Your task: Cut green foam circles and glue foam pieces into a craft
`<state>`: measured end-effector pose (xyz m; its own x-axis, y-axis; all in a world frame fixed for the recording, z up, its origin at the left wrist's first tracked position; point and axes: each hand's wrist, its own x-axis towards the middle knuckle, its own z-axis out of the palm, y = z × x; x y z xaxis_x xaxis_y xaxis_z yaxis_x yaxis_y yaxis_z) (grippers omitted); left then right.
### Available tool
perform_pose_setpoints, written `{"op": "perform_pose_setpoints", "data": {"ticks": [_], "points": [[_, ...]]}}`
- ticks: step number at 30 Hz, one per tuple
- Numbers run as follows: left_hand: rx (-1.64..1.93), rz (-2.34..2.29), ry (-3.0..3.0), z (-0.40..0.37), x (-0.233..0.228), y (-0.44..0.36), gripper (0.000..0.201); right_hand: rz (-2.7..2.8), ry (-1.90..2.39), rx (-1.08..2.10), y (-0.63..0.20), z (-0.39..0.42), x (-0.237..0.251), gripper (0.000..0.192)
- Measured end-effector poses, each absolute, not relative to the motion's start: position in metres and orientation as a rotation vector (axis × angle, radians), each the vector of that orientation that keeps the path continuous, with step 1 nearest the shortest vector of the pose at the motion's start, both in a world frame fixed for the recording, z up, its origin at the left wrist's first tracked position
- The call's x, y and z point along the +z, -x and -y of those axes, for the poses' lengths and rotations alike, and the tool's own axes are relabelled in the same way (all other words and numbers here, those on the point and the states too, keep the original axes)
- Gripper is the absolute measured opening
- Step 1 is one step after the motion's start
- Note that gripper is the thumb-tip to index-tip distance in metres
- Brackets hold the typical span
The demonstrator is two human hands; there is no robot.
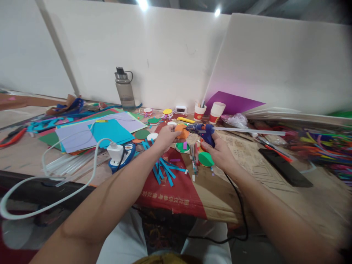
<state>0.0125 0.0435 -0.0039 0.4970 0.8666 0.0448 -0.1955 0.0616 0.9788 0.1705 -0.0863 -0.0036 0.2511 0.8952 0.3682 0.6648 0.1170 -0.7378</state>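
Observation:
My right hand (pixel 218 152) grips a blue glue gun (pixel 203 131) by its handle, with a clear glue stick sticking out to the right and a black cord trailing down toward me. The gun's nozzle points left at an orange paper piece (pixel 181 131). My left hand (pixel 165 137) pinches that orange piece just above the table. Below the hands lie a green paper circle (pixel 206 158) and a white-rimmed green disc (pixel 182 147) on brown cardboard.
Coloured paper sheets (pixel 110 130) and a power strip (pixel 121 156) with a white cable lie left. A water bottle (pixel 125 90) and paper cups (pixel 217 112) stand at the back. A black phone (pixel 284 168), pipe cleaners (pixel 327 146) and blue paper strips (pixel 165 170) lie nearby.

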Motion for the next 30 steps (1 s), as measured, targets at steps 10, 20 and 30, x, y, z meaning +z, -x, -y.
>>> {"op": "perform_pose_setpoints", "data": {"ticks": [10, 20, 30], "points": [[0.879, -0.697, -1.271, -0.043, -0.004, -0.013, 0.015, 1.469, 1.609, 0.284, -0.170, 0.086, -0.003, 0.049], [0.843, -0.708, -1.182, -0.042, -0.001, -0.013, 0.014, 1.381, 1.592, 0.342, -0.175, 0.082, -0.005, 0.041], [0.886, -0.679, -1.133, -0.047, -0.004, -0.013, 0.015, 0.995, 1.380, 0.616, -0.212, 0.086, -0.001, 0.029]]}}
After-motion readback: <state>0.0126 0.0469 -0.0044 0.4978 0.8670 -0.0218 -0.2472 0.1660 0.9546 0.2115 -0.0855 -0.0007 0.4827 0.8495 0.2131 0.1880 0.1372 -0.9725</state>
